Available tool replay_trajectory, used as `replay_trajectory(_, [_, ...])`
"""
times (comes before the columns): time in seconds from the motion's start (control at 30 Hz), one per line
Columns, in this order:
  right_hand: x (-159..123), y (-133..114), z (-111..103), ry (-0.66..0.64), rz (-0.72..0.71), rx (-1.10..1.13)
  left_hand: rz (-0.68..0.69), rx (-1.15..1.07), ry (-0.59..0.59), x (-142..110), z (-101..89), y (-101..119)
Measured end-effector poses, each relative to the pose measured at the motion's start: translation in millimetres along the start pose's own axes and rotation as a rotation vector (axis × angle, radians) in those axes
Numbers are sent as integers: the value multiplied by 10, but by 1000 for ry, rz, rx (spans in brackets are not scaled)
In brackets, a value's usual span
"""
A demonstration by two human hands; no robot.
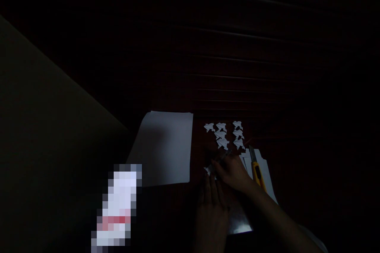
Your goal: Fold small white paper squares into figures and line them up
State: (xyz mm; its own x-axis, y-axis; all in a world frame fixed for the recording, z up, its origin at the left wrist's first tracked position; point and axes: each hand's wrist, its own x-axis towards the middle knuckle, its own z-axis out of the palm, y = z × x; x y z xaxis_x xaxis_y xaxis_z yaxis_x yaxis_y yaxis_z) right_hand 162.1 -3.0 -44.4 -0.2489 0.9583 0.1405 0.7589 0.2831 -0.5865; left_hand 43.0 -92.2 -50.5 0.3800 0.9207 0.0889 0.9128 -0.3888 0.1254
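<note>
My left hand [211, 201] lies with its fingers stretched forward, the tips at a small piece of white folded paper [208, 170]. Over the far side of that paper, my right hand [234, 170] is closed. A thin, dim object [227, 153] shows at its fingers, too dark to name. Just beyond the hands stand several small folded paper figures [221, 134] in two columns, with one more to their left. The hands hide part of the paper between them.
A large white paper sheet [169, 146] lies to the left. On the right, a yellow utility knife [257, 172] with its blade out rests on white paper pieces [269, 172]. A shiny sheet [240, 224] shows below my hands. A blurred-out pale object [120, 201] is at lower left.
</note>
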Motion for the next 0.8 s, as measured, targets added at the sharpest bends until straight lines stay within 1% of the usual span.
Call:
replay_trajectory(0.1, [18, -7, -38, 65, 24, 55, 2, -6, -3, -7, 6, -4])
replay_trajectory(0.2, [28, 6, -137, 132, 27, 106, 7, -7, -20, -18, 26, -4])
replay_trajectory(0.27, [-2, 37, -230, 137, 9, 120, -2, -2, -28, -23, 34, -4])
replay_trajectory(0.33, [-79, 84, -328, 98, -27, 84, -3, 7, -19, -28, 26, -8])
replay_trajectory(0.4, [-204, 131, -406, 11, -46, -22, 9, 19, 12, -34, -6, -18])
replay_trajectory(0.47, [-356, 157, -444, -51, -11, -156, 36, 26, 43, -39, -62, -31])
replay_trajectory(0.57, [-573, 148, -412, -102, 20, -359, 85, 14, 43, -42, -182, -46])
replay_trajectory(0.63, [-684, 126, -340, -101, 13, -485, 112, -9, 7, -49, -266, -44])
replay_trajectory(0.7, [-765, 114, -252, -89, 0, -596, 120, -42, -56, -80, -329, -31])
replay_trajectory(0.77, [-826, 118, -171, -68, 11, -686, 103, -80, -128, -161, -350, -17])
replay_trajectory(0.8, [-851, 126, -142, -65, 4, -717, 86, -99, -146, -225, -341, -14])
